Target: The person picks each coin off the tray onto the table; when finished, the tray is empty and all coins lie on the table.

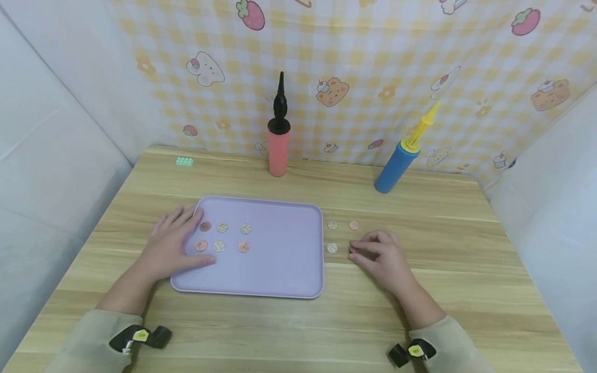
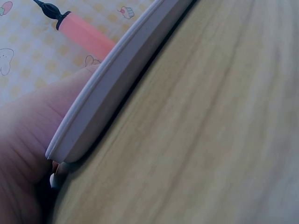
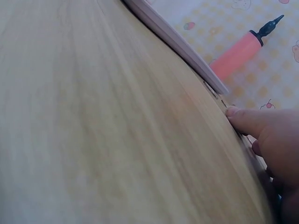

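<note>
A lilac tray (image 1: 280,264) lies on the table with several copper and silver coins in two rows on its left half. My left hand (image 1: 170,246) rests over the tray's left edge, thumb stretched across the inside and fingers along the rim. In the left wrist view, the tray's outer wall (image 2: 100,93) partly hides that hand. Right of the tray, my right hand (image 1: 384,259) pinches a dark copper coin (image 1: 352,249) at the tabletop between thumb and fingertips. Close by lie two silver coins, one at the front (image 1: 332,248) and one behind (image 1: 332,225), plus another copper coin (image 1: 354,225).
A pink hand pump (image 1: 278,153) with a black top stands behind the tray. To its right, a blue pump (image 1: 394,168) with a yellow nozzle leans at the patterned cloth (image 1: 354,62). One mint-green toy brick (image 1: 184,161) sits at the table's back left.
</note>
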Tool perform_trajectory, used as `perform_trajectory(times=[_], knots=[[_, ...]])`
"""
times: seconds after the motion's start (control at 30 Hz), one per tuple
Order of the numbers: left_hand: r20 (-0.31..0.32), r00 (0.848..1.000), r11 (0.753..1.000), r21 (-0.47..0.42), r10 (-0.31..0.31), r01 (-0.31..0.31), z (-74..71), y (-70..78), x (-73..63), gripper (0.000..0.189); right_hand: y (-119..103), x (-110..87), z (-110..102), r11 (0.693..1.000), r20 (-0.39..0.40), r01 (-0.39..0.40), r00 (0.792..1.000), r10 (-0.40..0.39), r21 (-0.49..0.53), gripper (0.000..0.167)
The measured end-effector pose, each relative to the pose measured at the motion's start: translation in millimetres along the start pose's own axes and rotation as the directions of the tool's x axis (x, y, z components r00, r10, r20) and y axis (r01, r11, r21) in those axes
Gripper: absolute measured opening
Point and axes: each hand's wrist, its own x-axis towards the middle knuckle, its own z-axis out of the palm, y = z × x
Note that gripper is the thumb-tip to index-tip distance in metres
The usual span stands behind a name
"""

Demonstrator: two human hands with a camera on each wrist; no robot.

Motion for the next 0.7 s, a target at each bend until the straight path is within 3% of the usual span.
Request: perform_trajectory(times=[0.27, 0.7], knots=[[-0.001, 1.0, 1.0, 0.001, -0.002, 0.002, 0.8, 0.2, -0.5, 0.124, 2.4, -0.9, 1.1, 0.999, -0.009, 0.046, 0.999, -0.046, 0.003, 0.022], [-0.007, 1.0, 1.0, 0.004, 0.011, -0.011, 1.9, -3.3, 0.4, 0.124, 1.8, -1.3, 2.6, 0.999, -0.031, 0.042, 0.999, -0.041, 0.007, 0.019]])
